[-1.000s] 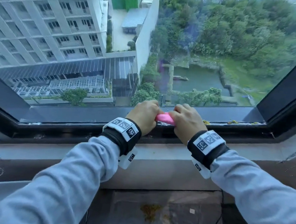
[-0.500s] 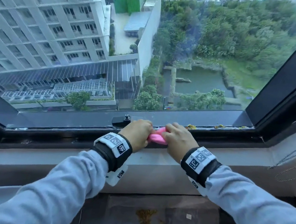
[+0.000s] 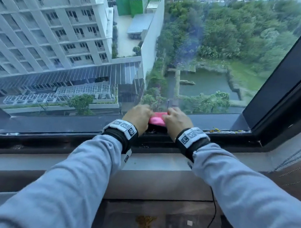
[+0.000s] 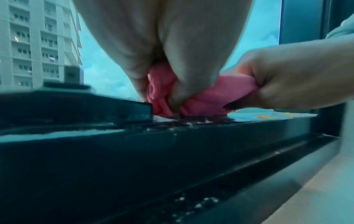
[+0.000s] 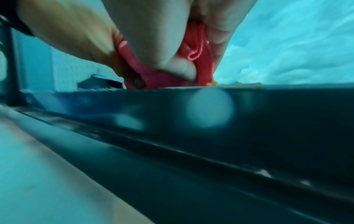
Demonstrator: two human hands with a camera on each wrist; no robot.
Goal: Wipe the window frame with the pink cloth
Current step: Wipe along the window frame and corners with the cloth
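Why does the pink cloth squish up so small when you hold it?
The pink cloth is probably soft and floppy: it bunches into folds between the left hand and right hand. It likely weighs little and would droop if lifted.

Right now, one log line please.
left hand grips cloth | right hand grips cloth | cloth on frame | debris right

Daylight enters through the window glass (image 3: 198,54); head view sharp, edges bowed; both wrist views motion-blurred, teal-cast, foreground unfocused.
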